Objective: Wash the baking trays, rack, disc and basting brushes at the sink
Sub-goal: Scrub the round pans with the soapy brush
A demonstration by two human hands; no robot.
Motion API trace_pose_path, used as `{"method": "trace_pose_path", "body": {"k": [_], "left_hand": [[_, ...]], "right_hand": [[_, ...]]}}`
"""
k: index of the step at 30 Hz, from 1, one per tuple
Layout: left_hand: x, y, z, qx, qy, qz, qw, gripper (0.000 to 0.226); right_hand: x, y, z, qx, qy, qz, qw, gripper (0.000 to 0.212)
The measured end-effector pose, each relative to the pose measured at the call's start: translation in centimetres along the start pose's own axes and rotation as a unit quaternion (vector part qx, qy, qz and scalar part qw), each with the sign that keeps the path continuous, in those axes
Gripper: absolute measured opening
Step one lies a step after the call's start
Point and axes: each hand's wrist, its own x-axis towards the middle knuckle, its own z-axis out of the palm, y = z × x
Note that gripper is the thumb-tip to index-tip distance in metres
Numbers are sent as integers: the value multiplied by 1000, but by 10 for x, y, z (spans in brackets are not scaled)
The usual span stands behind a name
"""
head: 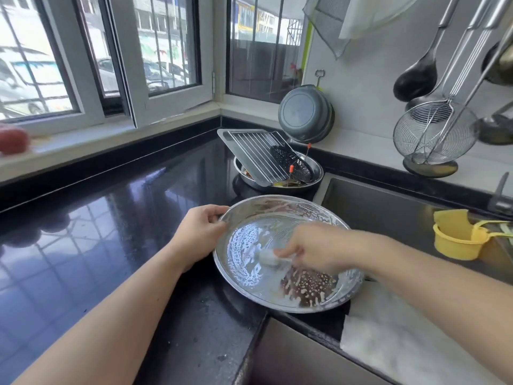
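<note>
Your left hand [201, 230] grips the near-left rim of the soapy round tray [277, 251], which sits on the counter [111, 218] by the sink [388, 207]. Your right hand [311, 250] pinches a white sponge [268, 257] on the tray's floor. Beyond both hands, rack [259, 158], flat tray [236, 151] and black disc [291, 162] lean in a bowl [317, 173].

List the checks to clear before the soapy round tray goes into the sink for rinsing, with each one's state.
1. Left hand holds the round tray by its rim: ok.
2. Right hand holds the sponge: ok.
3. Tray fully soaped: not ok, brown patch near front.
4. Sink bottom free: cannot tell.
5. Tap running: cannot tell.
</note>
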Motion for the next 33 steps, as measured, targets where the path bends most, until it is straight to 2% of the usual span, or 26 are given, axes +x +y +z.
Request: {"method": "trace_pose_path", "body": {"k": [2, 5, 6, 9, 10, 12, 14, 15, 17, 19, 20, 23, 25, 27, 30, 33], "left_hand": [[1, -2, 0, 2, 5, -4, 1000, 44], [2, -3, 2, 4, 6, -2, 1000, 43], [3, -3, 2, 5, 8, -1, 1000, 42], [4, -4, 2, 9, 15, 1, 1000, 42], [5, -4, 2, 10, 15, 1, 1000, 42], [4, -4, 2, 11, 14, 3, 1000, 42], [3, -3, 2, 10, 12, 7, 1000, 42], [3, -3, 1, 11, 11, 7, 1000, 41], [4, -3, 1, 11, 15, 3, 1000, 37], [6, -4, 2, 11, 16, 3, 1000, 37], [6, -4, 2, 9, 16, 4, 1000, 38], [6, -5, 1, 8, 11, 9, 1000, 38], [5, -6, 1, 5, 8, 4, 1000, 33], [6, -7, 0, 2, 7, 2, 1000, 31], [7, -7, 0, -4, 2, 2, 1000, 34], [8, -9, 1, 4, 2, -1, 1000, 33]], "right_hand": [[-6, 6, 6, -38, 12, -3, 999, 48], [-17, 32, -2, -53, 52, 94, 993, 51], [-23, 32, -2, -42, 45, 79, 995, 49], [-39, 9, 8, -13, -39, -55, 998, 40], [-41, 9, 10, -28, -34, -55, 998, 40], [-35, 30, -1, -95, 43, 45, 994, 42], [-32, 41, -12, -145, 69, 137, 978, 40], [-32, 39, -12, -132, 55, 124, 982, 39], [-33, 20, -4, -40, -2, 18, 999, 35], [-32, -13, 8, 27, -55, -72, 995, 33], [-25, -22, 12, 22, -46, -81, 995, 37], [19, -13, 3, -20, 67, 19, 997, 55], [40, 6, -8, -67, 105, 93, 988, 53], [47, 11, -10, -72, 99, 102, 987, 43], [39, 0, -4, 1, 56, 43, 997, 48], [44, 15, -13, -45, 118, 115, 985, 49]]}}
